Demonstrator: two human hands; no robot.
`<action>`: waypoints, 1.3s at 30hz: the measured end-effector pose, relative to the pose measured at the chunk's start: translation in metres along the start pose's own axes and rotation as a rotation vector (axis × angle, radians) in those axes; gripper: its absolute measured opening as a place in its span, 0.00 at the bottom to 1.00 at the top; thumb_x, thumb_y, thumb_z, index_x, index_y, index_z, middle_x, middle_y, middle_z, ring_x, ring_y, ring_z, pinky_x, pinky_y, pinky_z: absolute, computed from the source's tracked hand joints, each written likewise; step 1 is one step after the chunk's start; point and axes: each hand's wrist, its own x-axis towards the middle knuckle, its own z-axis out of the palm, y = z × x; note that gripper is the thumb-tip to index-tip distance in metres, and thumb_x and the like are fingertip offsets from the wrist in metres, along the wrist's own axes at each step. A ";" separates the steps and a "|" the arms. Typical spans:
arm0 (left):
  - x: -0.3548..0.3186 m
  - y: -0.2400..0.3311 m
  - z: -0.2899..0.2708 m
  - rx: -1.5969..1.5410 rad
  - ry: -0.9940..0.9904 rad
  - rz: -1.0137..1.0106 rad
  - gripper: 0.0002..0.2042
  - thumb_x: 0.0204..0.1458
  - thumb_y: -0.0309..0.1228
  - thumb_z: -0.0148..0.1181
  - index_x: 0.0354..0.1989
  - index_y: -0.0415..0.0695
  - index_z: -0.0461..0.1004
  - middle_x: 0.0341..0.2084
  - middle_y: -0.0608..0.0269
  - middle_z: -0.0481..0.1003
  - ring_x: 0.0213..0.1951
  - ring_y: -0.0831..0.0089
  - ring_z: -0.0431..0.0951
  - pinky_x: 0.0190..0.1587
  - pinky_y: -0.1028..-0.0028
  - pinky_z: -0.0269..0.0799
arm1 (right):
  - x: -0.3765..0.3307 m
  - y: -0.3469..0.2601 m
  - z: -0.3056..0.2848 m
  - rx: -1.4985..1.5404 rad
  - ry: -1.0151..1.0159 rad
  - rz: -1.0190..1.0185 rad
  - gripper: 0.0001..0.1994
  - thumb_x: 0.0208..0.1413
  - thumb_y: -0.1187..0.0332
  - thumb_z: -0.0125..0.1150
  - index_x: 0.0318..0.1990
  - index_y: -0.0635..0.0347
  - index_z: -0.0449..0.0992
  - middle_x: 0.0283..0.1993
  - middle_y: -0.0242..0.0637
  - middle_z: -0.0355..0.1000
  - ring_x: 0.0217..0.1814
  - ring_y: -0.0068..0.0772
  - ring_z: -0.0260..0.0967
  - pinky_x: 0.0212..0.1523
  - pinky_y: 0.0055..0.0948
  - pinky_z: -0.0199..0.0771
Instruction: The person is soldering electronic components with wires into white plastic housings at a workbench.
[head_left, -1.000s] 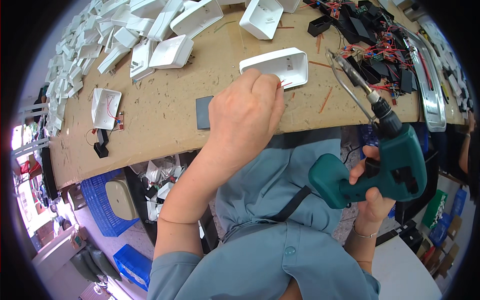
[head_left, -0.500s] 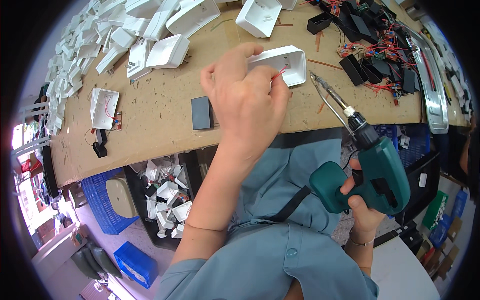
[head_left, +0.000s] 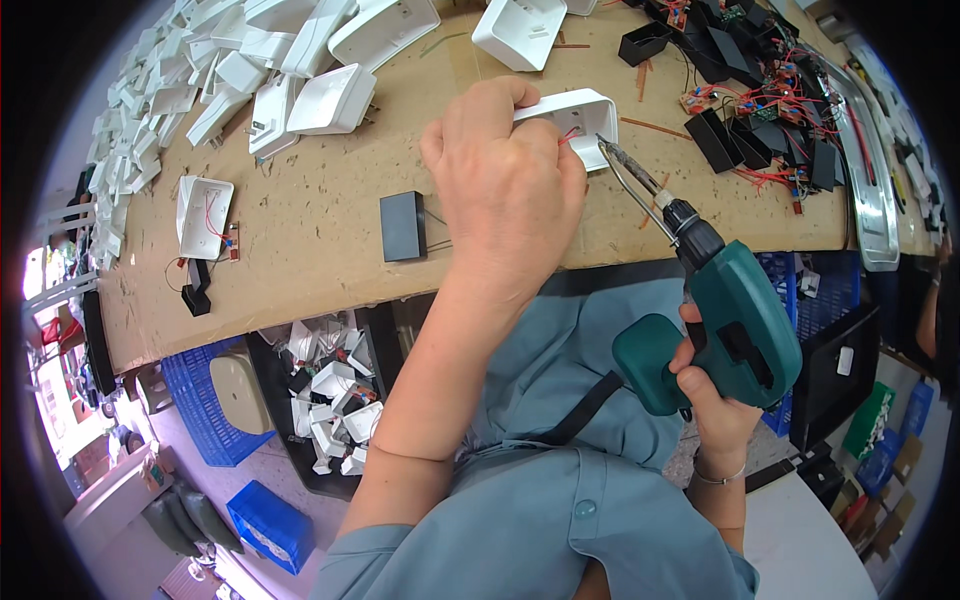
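Observation:
My left hand (head_left: 505, 190) is closed at the left side of a white plastic housing (head_left: 597, 122), its fingers over the rim. Short red wires (head_left: 571, 134) show at the fingertips inside the housing; whether they are pinched is partly hidden. My right hand (head_left: 712, 400) grips the handle of a green soldering gun (head_left: 745, 310), with fingers around the trigger area. The gun's hot tip and thin feed tube reach the housing's open right part, close to the left fingertips. Just left of my left hand a dark rectangular block (head_left: 402, 227) with thin leads lies on the bench.
White housings (head_left: 335, 100) pile up at the far left. Black cases and red-wired circuit boards (head_left: 765, 110) crowd the right, beside a metal tray (head_left: 875, 215). One housing with a wired board (head_left: 207, 220) lies at the left. Below the bench edge stands a bin of white parts (head_left: 335, 400).
The soldering gun has moved left and slightly up, bringing its tip from beside the housing to over its right part. My left hand has shifted slightly and stays at the housing.

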 end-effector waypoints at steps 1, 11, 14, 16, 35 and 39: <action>0.001 0.000 -0.001 -0.004 -0.002 0.000 0.04 0.32 0.24 0.58 0.17 0.37 0.71 0.35 0.59 0.68 0.40 0.63 0.66 0.42 0.63 0.56 | 0.002 0.000 0.001 0.009 -0.015 -0.021 0.27 0.41 0.78 0.59 0.53 0.70 0.61 0.47 0.49 0.66 0.32 0.25 0.67 0.33 0.22 0.70; 0.004 0.002 -0.004 0.070 -0.017 -0.006 0.04 0.33 0.25 0.58 0.19 0.39 0.76 0.35 0.58 0.70 0.39 0.63 0.69 0.41 0.67 0.60 | 0.011 0.001 0.004 -0.059 -0.025 -0.025 0.26 0.43 0.76 0.61 0.52 0.70 0.62 0.44 0.47 0.67 0.30 0.23 0.65 0.31 0.21 0.69; 0.003 0.002 -0.004 0.054 -0.019 -0.009 0.04 0.33 0.24 0.58 0.19 0.38 0.76 0.35 0.58 0.70 0.39 0.63 0.69 0.41 0.67 0.60 | 0.013 0.001 0.005 -0.082 -0.016 -0.028 0.26 0.43 0.76 0.62 0.51 0.70 0.62 0.43 0.45 0.67 0.30 0.23 0.65 0.31 0.20 0.68; 0.003 0.001 -0.004 0.049 -0.012 -0.006 0.03 0.33 0.24 0.58 0.19 0.38 0.75 0.35 0.57 0.70 0.38 0.63 0.69 0.41 0.67 0.60 | 0.014 0.000 0.006 -0.088 -0.004 -0.022 0.25 0.43 0.76 0.62 0.51 0.70 0.63 0.42 0.44 0.67 0.30 0.23 0.65 0.31 0.20 0.68; 0.003 0.000 -0.002 0.058 -0.005 0.002 0.03 0.32 0.24 0.58 0.18 0.39 0.75 0.35 0.58 0.70 0.39 0.62 0.69 0.41 0.67 0.60 | 0.011 -0.010 0.009 -0.153 0.030 0.057 0.20 0.42 0.77 0.62 0.44 0.69 0.66 0.34 0.39 0.68 0.29 0.24 0.65 0.30 0.22 0.68; 0.002 0.000 -0.004 0.069 -0.019 -0.004 0.03 0.33 0.25 0.58 0.18 0.40 0.75 0.35 0.59 0.70 0.40 0.63 0.69 0.42 0.67 0.59 | 0.014 -0.016 0.014 -0.147 0.027 0.063 0.19 0.42 0.77 0.62 0.44 0.69 0.66 0.33 0.39 0.68 0.29 0.25 0.66 0.30 0.22 0.68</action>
